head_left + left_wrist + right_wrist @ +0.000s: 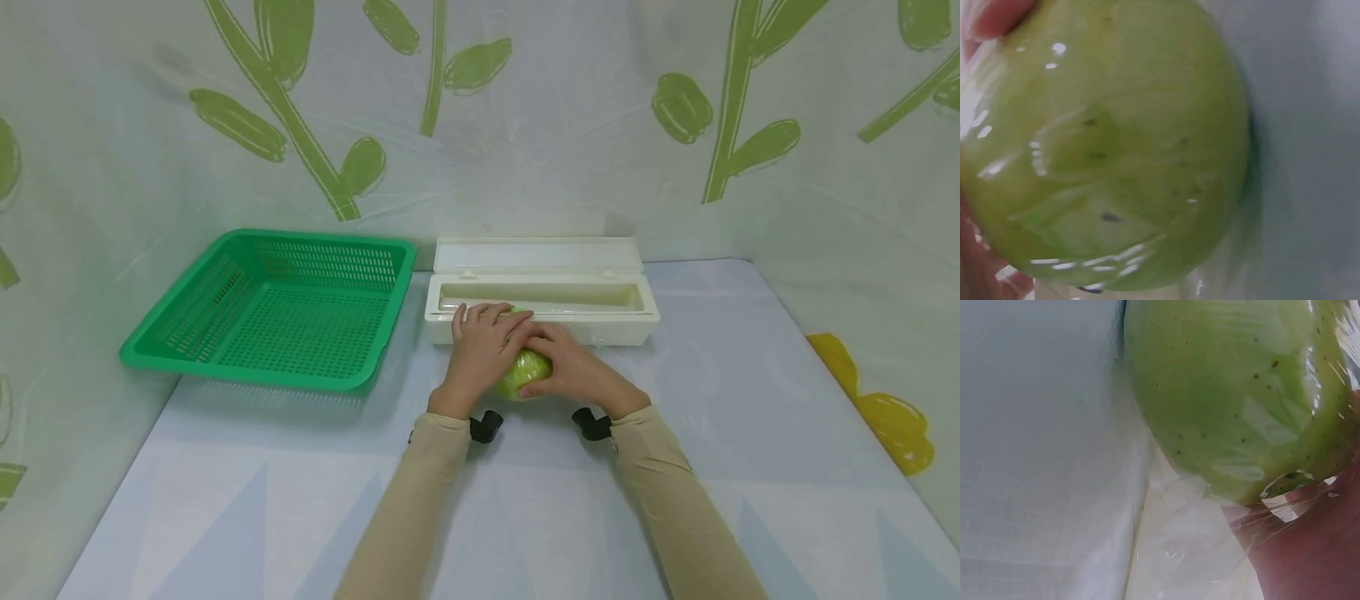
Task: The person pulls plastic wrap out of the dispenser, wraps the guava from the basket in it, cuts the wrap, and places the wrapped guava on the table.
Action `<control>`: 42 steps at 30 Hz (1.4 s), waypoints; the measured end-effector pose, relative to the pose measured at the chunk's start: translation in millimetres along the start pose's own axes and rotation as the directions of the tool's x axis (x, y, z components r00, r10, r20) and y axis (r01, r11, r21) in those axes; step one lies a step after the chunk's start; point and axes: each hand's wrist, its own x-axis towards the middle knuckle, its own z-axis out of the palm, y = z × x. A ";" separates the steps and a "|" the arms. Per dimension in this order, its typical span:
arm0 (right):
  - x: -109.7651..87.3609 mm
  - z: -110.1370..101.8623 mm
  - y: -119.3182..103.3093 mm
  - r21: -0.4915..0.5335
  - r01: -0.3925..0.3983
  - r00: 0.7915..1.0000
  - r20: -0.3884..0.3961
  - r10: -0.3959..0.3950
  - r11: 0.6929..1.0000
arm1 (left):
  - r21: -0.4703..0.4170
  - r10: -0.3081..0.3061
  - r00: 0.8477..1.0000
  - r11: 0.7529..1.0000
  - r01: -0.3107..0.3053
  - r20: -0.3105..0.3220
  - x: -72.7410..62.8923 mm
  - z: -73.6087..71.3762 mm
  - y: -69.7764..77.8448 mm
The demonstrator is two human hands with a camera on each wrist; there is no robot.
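A round green fruit (524, 374) with small dark specks is wrapped in glossy clear plastic film, just in front of a white cling film box (617, 332). My left hand (483, 350) holds it from the left and over the top. From the right, my right hand (576, 372) grips it, with the thumb on its near side. Wrinkled film over the fruit (1110, 144) shows bright glints in the left wrist view. Loose clear film (1179, 550) stretches below the fruit (1229, 394) in the right wrist view. The fingers partly hide the fruit.
The box's lid (537, 254) stands raised at the back, and a pale roll (540, 305) lies inside. To the left is a green plastic basket (375, 354) with slotted sides. Patterned sheeting (555, 167) hangs behind the white table (720, 375).
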 end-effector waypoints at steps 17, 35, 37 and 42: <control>-2.9 -2.7 0.8 -0.014 0.032 0.999 -0.009 -0.032 0.999 | 0.069 0.003 0.994 0.998 0.005 -0.113 1.7 5.8 3.3; -2.5 -3.1 -1.4 -0.019 0.029 1.000 -0.008 -0.029 0.999 | 0.030 -0.083 0.992 0.996 0.086 -0.092 2.1 3.6 6.1; -2.3 -2.9 -1.0 -0.015 0.030 1.000 -0.008 -0.030 0.999 | 0.022 -0.091 0.991 0.995 0.093 -0.094 2.2 4.3 5.3; -1.6 -1.8 2.1 -0.010 0.035 0.999 -0.010 -0.035 0.999 | 0.007 -0.099 0.991 0.995 0.100 -0.092 2.8 4.9 3.2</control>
